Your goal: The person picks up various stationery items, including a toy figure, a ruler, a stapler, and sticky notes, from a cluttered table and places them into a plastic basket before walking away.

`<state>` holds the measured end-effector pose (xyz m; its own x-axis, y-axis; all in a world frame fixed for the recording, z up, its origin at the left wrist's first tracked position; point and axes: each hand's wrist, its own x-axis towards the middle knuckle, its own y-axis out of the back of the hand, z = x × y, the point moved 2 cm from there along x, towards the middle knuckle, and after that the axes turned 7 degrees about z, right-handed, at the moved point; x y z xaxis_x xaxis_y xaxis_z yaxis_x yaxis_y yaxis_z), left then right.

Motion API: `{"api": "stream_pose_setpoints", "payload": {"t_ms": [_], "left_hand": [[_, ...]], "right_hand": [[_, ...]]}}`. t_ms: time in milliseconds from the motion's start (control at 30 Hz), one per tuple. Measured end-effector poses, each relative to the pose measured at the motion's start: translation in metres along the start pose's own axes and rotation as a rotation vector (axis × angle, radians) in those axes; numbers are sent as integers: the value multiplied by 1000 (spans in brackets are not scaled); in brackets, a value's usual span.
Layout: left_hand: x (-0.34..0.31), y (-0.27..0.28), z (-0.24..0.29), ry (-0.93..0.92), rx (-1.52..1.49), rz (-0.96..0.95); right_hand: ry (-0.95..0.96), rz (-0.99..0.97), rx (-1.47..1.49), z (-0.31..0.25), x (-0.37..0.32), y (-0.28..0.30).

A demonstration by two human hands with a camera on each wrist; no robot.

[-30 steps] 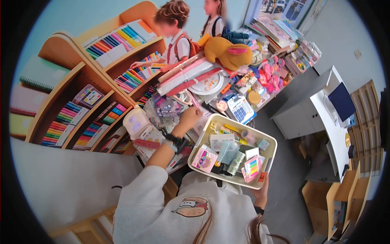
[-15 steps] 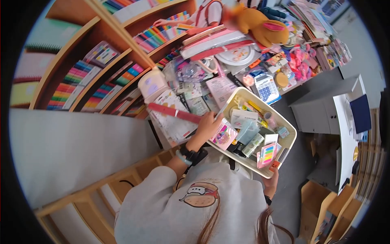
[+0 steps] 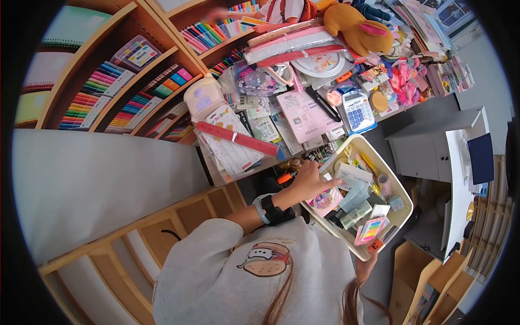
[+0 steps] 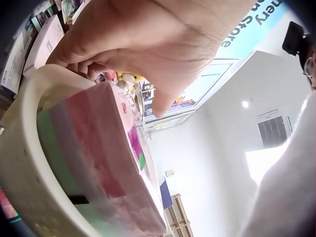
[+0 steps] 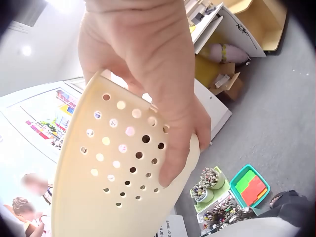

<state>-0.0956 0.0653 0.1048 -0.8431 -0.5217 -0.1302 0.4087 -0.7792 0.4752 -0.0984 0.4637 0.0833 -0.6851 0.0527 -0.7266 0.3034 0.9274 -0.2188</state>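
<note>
A cream basket (image 3: 403, 208) full of small stationery is tilted in front of the body. My right hand (image 3: 366, 265) grips its near right corner beside an orange "3" label (image 3: 375, 245); up close, the thumb of the right hand (image 5: 148, 74) lies on the perforated wall (image 5: 113, 163). Over the left rim is my left hand (image 3: 309, 187), its thumb spread above the contents. In the left wrist view, the fingers of the left hand (image 4: 143, 39) reach past the basket's rim (image 4: 29, 113), above a pink box (image 4: 108, 143); their contact is partly hidden.
Beyond the basket a table holds a pink packet (image 3: 309, 116), a calculator (image 3: 359, 115), a red strip (image 3: 235, 138) and a plush toy (image 3: 357, 30). Shelves of pens (image 3: 103, 89) stand left, a white desk (image 3: 457, 179) right. Below are green trays (image 5: 250, 185).
My left hand has come from over the table down to the basket's left side. The basket sits farther right and lower in the head view, which has turned. My right hand still grips the basket.
</note>
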Motion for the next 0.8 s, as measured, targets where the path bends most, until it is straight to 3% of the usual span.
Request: {"api": "stream_pose_setpoints", "payload": {"t_ms": [233,300,367,433,533,633,667,733,800], "left_hand": [[-3,17,14,11,-41,-14],[3,22,2,178,-152,-113],[5,49,16,152,-70,-20],[10,56,-7,130,2,79],[19,89,-5,263,-63,34],[24,105,-16,168,148,217],[27,109,-23,154,152,214],[36,109,-51,217,210,144],[36,109,-59,179,161,132]], "right_hand": [[-2,17,16,7,-21,-9],[6,-16,40,13,-17,-24],[-25,-69,19,20,-10,-38],[-13,-165,58,30,5,-47],[19,-257,40,37,14,-82],[-25,-318,-31,45,26,-105],[-18,-318,-19,45,27,-113],[-195,-257,-92,47,24,-126],[-149,-218,-112,47,16,-140]]}}
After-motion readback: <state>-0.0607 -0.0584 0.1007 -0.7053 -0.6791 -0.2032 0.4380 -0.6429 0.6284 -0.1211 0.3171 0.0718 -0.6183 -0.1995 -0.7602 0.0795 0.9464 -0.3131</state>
